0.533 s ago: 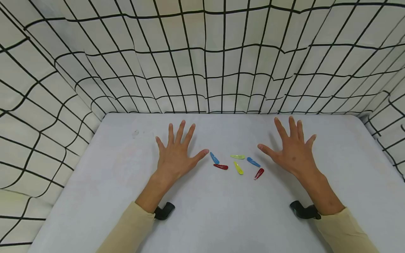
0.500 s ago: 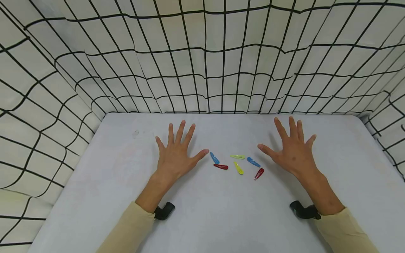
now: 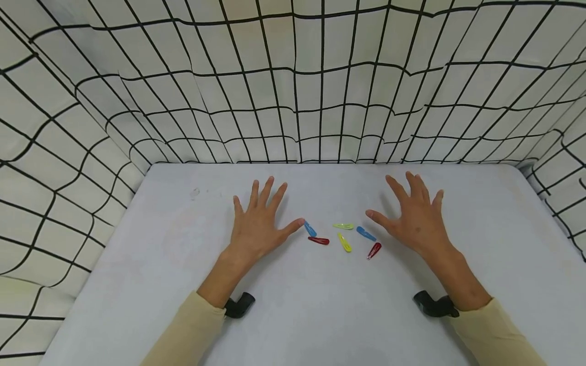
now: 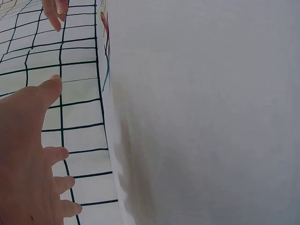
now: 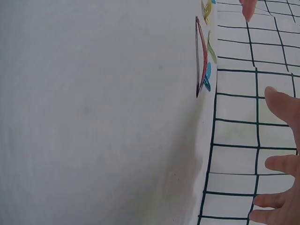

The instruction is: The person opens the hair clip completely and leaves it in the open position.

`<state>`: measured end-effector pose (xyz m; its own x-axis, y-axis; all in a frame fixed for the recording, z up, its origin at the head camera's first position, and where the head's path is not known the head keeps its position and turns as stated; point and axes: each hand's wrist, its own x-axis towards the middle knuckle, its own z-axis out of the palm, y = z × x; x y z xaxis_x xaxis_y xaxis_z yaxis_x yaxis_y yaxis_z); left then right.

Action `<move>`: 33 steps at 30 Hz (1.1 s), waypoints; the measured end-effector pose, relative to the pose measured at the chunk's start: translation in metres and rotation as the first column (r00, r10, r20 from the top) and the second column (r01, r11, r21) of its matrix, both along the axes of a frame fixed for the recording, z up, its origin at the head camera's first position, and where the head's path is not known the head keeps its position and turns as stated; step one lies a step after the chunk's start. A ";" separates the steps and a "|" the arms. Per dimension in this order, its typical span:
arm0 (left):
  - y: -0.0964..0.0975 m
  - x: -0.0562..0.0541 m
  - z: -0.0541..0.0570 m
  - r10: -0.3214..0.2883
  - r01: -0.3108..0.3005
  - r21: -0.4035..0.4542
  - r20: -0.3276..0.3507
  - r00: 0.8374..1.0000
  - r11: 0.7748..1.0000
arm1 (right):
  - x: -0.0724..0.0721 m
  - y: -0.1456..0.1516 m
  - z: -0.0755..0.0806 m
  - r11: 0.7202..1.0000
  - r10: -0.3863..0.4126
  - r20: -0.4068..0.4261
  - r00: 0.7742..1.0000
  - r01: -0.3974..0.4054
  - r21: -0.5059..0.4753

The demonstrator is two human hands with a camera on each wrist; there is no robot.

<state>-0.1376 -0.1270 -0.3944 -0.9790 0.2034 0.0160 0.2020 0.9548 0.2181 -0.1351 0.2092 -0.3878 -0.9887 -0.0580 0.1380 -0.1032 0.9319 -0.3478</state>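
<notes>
Several snap hair clips lie between my hands on the white table: a blue clip and a red clip on the left, a green clip and a yellow clip in the middle, a second blue clip and a second red clip on the right. My left hand is spread above the table, its thumb tip close to the left blue clip. To the right of the clips hovers my right hand, fingers apart, thumb toward them. Neither hand holds anything.
The white table ends at the back against a pale wall hung with black netting, which runs along the left and right sides too. A black wrist camera sits on the left wrist, another black wrist camera on the right.
My right hand has shifted left toward the clips, its fingers bending slightly. My left hand has moved a little to the right. The clips lie as before.
</notes>
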 end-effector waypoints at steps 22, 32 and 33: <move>0.011 0.000 0.004 -0.008 -0.004 0.297 0.038 0.999 0.955 | 0.012 -0.041 0.005 0.972 0.081 -0.017 0.997 -0.083 -0.220; 0.015 -0.002 -0.002 -0.024 -0.013 0.355 0.102 0.995 0.935 | 0.017 -0.061 0.002 0.946 0.163 0.026 0.986 -0.149 -0.289; 0.015 -0.002 -0.002 -0.027 -0.012 0.361 0.103 0.994 0.932 | 0.018 -0.063 0.002 0.944 0.172 0.023 0.985 -0.158 -0.290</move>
<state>-0.1398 -0.1124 -0.3965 -0.9775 0.2104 -0.0130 0.1660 0.8063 0.5678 -0.1173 0.1464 -0.3860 -0.9744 -0.1862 0.1258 -0.2241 0.7639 -0.6052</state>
